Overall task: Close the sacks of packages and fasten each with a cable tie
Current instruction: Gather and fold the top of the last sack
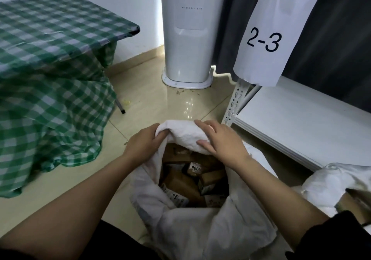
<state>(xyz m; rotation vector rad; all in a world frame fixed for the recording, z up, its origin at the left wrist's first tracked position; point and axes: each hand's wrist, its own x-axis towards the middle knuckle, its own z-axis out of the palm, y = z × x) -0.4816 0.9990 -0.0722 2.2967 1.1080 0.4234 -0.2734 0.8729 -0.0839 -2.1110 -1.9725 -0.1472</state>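
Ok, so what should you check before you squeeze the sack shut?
1. Both hands on the sack's far rim: ok. Left hand grips the rolled edge, right hand lies over it.
2. Boxes sit below the rim: ok, none stick out.
3. Sack mouth gathered: not ok, wide open.
4. Cable tie ready: cannot tell, none in view.
5. Floor space around the sack: ok on the left; a second sack lies close on the right.
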